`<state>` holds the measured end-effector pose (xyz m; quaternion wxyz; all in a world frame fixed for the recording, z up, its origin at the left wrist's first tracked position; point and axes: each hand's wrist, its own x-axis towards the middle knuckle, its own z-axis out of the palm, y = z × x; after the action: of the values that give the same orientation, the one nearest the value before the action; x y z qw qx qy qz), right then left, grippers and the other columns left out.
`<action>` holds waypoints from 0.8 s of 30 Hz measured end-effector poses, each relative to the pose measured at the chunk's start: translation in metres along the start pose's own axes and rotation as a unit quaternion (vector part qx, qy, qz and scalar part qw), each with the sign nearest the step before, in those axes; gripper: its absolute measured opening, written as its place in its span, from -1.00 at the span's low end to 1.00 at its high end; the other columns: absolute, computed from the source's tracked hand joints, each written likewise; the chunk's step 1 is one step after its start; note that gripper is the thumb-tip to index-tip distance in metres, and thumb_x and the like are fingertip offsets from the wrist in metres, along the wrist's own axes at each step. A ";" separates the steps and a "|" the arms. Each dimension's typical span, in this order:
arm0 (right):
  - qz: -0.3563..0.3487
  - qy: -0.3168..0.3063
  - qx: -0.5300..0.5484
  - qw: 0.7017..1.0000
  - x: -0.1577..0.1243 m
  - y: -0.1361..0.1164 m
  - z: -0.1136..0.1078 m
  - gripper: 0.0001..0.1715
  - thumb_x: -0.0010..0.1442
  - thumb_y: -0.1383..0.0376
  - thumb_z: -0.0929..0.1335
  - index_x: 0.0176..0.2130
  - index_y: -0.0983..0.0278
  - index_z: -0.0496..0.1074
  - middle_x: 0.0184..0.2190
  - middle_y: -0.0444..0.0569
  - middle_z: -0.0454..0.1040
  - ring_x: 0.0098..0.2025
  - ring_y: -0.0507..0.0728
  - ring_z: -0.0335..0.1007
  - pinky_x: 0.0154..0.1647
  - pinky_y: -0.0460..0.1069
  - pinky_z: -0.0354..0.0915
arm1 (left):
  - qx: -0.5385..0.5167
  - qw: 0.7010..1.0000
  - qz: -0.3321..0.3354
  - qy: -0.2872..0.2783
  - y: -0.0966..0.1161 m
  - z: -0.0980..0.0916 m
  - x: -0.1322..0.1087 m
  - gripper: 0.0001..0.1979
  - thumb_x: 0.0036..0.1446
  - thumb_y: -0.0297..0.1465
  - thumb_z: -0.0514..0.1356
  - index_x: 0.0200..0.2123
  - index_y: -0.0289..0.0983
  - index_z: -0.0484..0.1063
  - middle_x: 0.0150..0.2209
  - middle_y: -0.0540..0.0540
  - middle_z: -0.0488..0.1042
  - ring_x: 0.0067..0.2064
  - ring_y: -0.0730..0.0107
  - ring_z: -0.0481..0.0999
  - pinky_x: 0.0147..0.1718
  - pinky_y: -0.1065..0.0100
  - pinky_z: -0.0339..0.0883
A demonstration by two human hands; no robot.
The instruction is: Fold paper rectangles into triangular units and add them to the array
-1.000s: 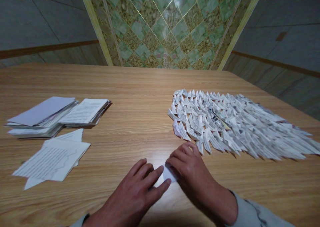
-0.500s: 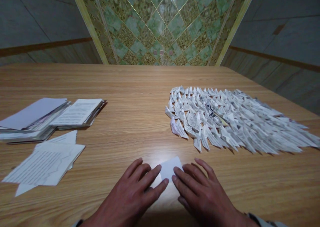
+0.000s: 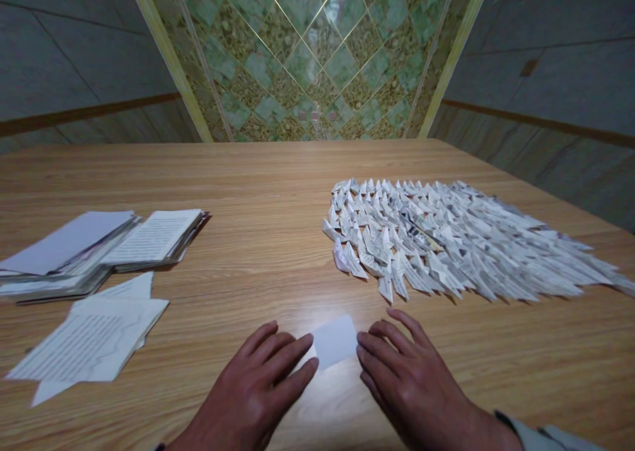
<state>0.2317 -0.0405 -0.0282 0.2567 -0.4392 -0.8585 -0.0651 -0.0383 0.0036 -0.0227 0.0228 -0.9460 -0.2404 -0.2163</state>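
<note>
So we've got a big wood-look surface [image 3: 258,186] here, honey-brown with fine grain running across it and a soft sheen near us. Behind it there's a wall panel [image 3: 317,47] of glossy green and mottled tan diamonds split by thin bright lines. On our right sits a huge spread of folded paper pieces [image 3: 446,239], crisp, pointy little things in rough rows, most of them whitish with grey print. To the left we have a paper stack [image 3: 69,243] with ragged layered edges and a smooth pale top, a printed stack [image 3: 155,238] right up against it, and a few loose sheets [image 3: 89,338] overlapping at odd angles nearer us.

Our left hand [image 3: 258,378] is loosely spread, thumb and index tips resting on the left end of the small white paper [image 3: 336,342], a flat, smooth four-sided bit lying between our hands. Our right hand [image 3: 411,371] is relaxed, fingers slightly bent and gripping nothing, tips right by the paper's right edge; we can't tell if they touch.

Half a second ago those right fingertips overlapped the paper; now they've slid off to the edge, so more of it shows.
</note>
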 end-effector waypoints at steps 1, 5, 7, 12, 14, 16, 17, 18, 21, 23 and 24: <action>0.001 -0.010 0.000 1.000 0.004 0.000 0.000 -0.95 0.29 0.39 0.41 -0.24 0.25 0.51 -0.26 -0.11 0.61 -0.19 0.15 0.42 0.31 0.18 -0.01 | -0.011 1.000 -0.014 0.011 -0.001 -0.002 0.003 -0.66 0.44 -0.47 -0.04 0.07 -0.16 0.48 0.05 -0.13 0.58 -0.04 0.19 0.47 0.07 0.10 0.22; 0.018 -0.081 -0.017 0.996 0.028 0.003 -0.001 -0.81 0.19 0.29 0.51 -0.42 0.24 0.48 -0.46 -0.13 0.52 -0.25 0.16 0.38 0.21 0.20 0.10 | -0.063 0.988 -0.142 0.013 0.000 -0.002 0.020 -0.72 0.31 -0.29 0.22 0.05 -0.21 0.45 0.01 -0.21 0.52 -0.04 0.10 0.49 -0.09 0.15 0.39; 0.036 -0.115 -0.008 0.993 0.043 0.002 -0.004 -0.82 0.17 0.27 0.52 -0.39 0.24 0.48 -0.38 -0.08 0.54 -0.21 0.19 0.37 0.06 0.16 0.21 | -0.084 0.981 -0.175 -0.001 0.003 0.003 0.027 -0.55 0.10 -0.12 0.39 -0.05 -0.23 0.45 -0.03 -0.23 0.49 -0.06 0.02 0.48 -0.11 0.09 0.41; 0.064 -0.207 0.127 0.968 0.063 0.002 -0.011 -0.68 0.18 0.20 0.52 -0.09 0.19 0.46 -0.07 -0.07 0.50 -0.03 0.20 0.33 0.04 0.09 0.23 | -0.109 0.979 -0.173 0.000 0.010 0.015 0.027 -0.34 -0.16 -0.11 0.54 -0.09 -0.27 0.36 0.00 -0.29 0.44 -0.01 -0.09 0.45 -0.08 -0.01 0.41; 0.053 -0.211 0.161 0.963 0.062 0.004 -0.009 -0.66 0.18 0.21 0.52 -0.06 0.19 0.45 -0.04 -0.09 0.49 0.02 0.19 0.30 0.11 0.10 0.17 | -0.115 0.979 -0.171 -0.002 0.011 0.017 0.025 -0.40 -0.12 -0.17 0.53 -0.12 -0.27 0.34 0.01 -0.31 0.42 0.01 -0.11 0.43 -0.07 -0.03 0.39; 0.036 -0.195 0.183 0.963 0.059 0.007 -0.005 -0.71 0.20 0.26 0.51 -0.09 0.19 0.46 -0.05 -0.10 0.48 0.04 0.18 0.29 0.13 0.10 0.14 | -0.126 0.979 -0.159 -0.005 0.011 0.016 0.024 -0.50 -0.04 -0.20 0.50 -0.17 -0.27 0.34 0.01 -0.31 0.42 0.00 -0.10 0.42 -0.08 -0.03 0.38; 0.027 -0.179 0.192 0.964 0.057 0.008 -0.003 -0.78 0.22 0.29 0.49 -0.13 0.20 0.47 -0.06 -0.10 0.48 0.03 0.17 0.29 0.11 0.10 0.14 | -0.132 0.980 -0.152 -0.006 0.010 0.015 0.024 -0.54 0.01 -0.21 0.48 -0.19 -0.26 0.34 0.01 -0.30 0.42 0.00 -0.09 0.42 -0.06 -0.04 0.36; 0.018 -0.157 0.199 0.967 0.056 0.009 -0.001 -0.87 0.26 0.32 0.47 -0.17 0.20 0.47 -0.08 -0.10 0.48 0.01 0.16 0.29 0.08 0.09 0.14 | -0.135 0.981 -0.143 -0.006 0.009 0.015 0.024 -0.59 0.05 -0.21 0.45 -0.20 -0.26 0.34 0.02 -0.30 0.42 0.01 -0.08 0.41 -0.03 -0.06 0.34; -0.014 -0.057 0.203 0.978 0.058 0.009 0.001 -0.89 0.37 0.37 0.36 -0.26 0.24 0.47 -0.16 -0.07 0.48 -0.08 0.14 0.30 -0.04 0.07 0.15 | -0.119 0.986 -0.114 0.008 0.006 0.012 0.023 -0.74 0.21 -0.26 0.33 -0.14 -0.25 0.38 0.06 -0.27 0.44 0.07 -0.02 0.40 0.15 -0.11 0.17; -0.031 0.010 0.200 0.979 0.061 0.010 0.000 -0.79 0.42 0.35 0.30 -0.28 0.25 0.47 -0.23 -0.05 0.48 -0.15 0.13 0.30 -0.08 0.07 0.15 | -0.092 0.991 -0.094 0.031 0.004 0.010 0.023 -0.84 0.33 -0.36 0.22 -0.05 -0.24 0.41 0.09 -0.23 0.47 0.09 0.08 0.41 0.24 -0.06 0.05; -0.037 0.030 0.199 0.979 0.063 0.010 0.001 -0.76 0.44 0.34 0.28 -0.29 0.26 0.46 -0.25 -0.05 0.49 -0.18 0.13 0.29 -0.07 0.08 0.15 | -0.077 0.992 -0.088 0.047 0.003 0.009 0.023 -0.84 0.36 -0.40 0.17 -0.01 -0.24 0.42 0.08 -0.20 0.49 0.09 0.13 0.41 0.26 -0.02 0.03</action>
<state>0.2092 0.0111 0.0011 0.3624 -0.3448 -0.8618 0.0843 -0.0151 0.0125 -0.0211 -0.0582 -0.9090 -0.3036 -0.2795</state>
